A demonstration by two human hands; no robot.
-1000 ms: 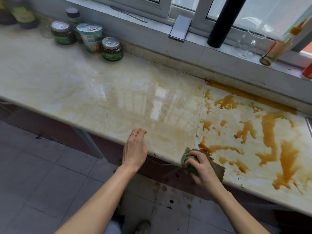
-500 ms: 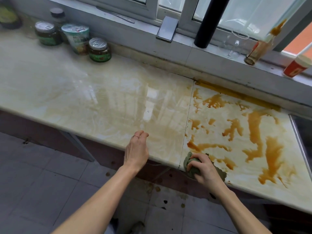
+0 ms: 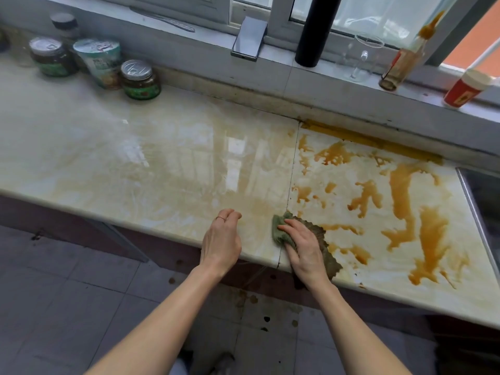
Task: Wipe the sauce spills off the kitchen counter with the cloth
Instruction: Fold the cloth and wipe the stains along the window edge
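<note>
1. At the worktop's (image 3: 162, 169) near edge, head view: the right hand (image 3: 304, 249) presses flat on the green cloth (image 3: 322, 240), fingers spread across it beside the slab seam.
2. The left hand (image 3: 221, 239), loosely curled and empty, rests at 9 o'clock of the cloth.
3. Thick sauce spills (image 3: 400, 196) lie from 1 to 3 o'clock, unwiped.
4. Risk: the cloth looks soaked, so strokes may smear sauce or push it over the edge onto the floor (image 3: 81, 293).
</note>
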